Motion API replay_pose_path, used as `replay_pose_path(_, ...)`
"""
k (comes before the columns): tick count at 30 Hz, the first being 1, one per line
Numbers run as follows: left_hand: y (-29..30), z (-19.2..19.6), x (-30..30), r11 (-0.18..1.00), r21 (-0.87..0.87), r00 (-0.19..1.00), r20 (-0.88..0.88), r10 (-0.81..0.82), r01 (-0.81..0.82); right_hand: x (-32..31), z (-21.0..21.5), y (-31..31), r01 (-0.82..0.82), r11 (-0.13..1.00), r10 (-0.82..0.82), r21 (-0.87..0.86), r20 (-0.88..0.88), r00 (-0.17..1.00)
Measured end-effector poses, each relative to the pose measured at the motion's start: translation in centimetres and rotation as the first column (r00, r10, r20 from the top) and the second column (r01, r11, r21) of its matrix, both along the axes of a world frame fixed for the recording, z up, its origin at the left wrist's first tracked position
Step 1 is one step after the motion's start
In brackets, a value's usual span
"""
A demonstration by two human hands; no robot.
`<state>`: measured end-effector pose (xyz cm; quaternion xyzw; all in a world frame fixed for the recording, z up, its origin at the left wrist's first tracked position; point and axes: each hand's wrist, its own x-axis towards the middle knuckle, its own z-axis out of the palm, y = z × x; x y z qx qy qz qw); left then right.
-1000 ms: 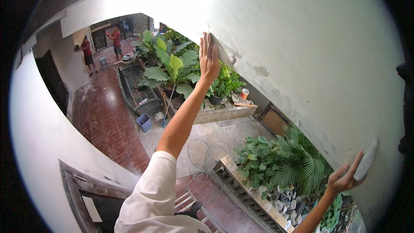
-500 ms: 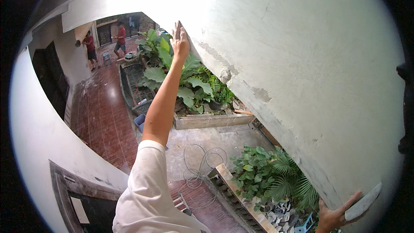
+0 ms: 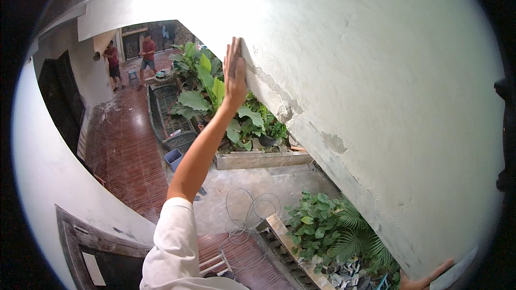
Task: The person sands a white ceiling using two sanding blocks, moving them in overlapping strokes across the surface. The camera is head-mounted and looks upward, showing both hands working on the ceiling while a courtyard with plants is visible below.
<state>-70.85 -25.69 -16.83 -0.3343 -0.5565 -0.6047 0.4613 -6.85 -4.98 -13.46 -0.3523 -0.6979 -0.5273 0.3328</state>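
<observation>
A pale plastered beam [image 3: 376, 91] fills the upper right, its slanting lower edge chipped and cracked in places. My left hand [image 3: 234, 78] lies along that edge, fingers stretched upward and palm against the plaster, holding nothing. At the lower right, partly cut off by the rim of the view, my right hand [image 3: 422, 281] grips a flat grey piece [image 3: 457, 272] resting against the beam's face. Its fingers are mostly hidden, and I cannot make out exactly what kind of tool it is.
Two people [image 3: 148, 56] in red tops stand far left on a red tiled walkway [image 3: 126, 150]. Below are a blue bucket [image 3: 173, 157], a looped grey hose or cable [image 3: 239, 231], a ladder [image 3: 217, 262], leafy plants [image 3: 314, 217] and a dark-framed door [image 3: 115, 268].
My left hand has slid down along the beam's edge, its fingers closer together. My right hand and the grey piece sit lower, nearer the rim. The view has shifted slightly.
</observation>
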Motion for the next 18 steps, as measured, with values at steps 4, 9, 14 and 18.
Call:
replay_pose_path(4, -1.9, 0.5, -5.8, 0.991, 0.103, 0.965, 0.239, -0.112, 0.089, 0.0, 0.1, 0.5, -0.248, 0.967, 0.252, 0.060, -0.077, 0.965)
replay_pose_path(9, -1.1, 0.5, -2.3, 0.964, 0.189, 0.930, 0.283, -0.236, 0.188, 0.9, -0.8, 1.8, -0.312, 0.926, 0.328, 0.212, -0.041, 0.944)
replay_pose_path(14, 1.9, -2.9, 4.3, 0.998, -0.059, 1.000, 0.007, 0.007, -0.007, 2.9, -3.1, 2.1, -0.009, 0.971, -0.026, -0.237, -0.144, 0.989)
replay_pose_path(18, 0.2, -1.6, -1.1, 0.996, 0.091, 1.000, 0.005, -0.017, 0.017, 3.6, -4.2, 2.6, -0.130, 0.969, 0.093, -0.209, -0.182, 0.979)
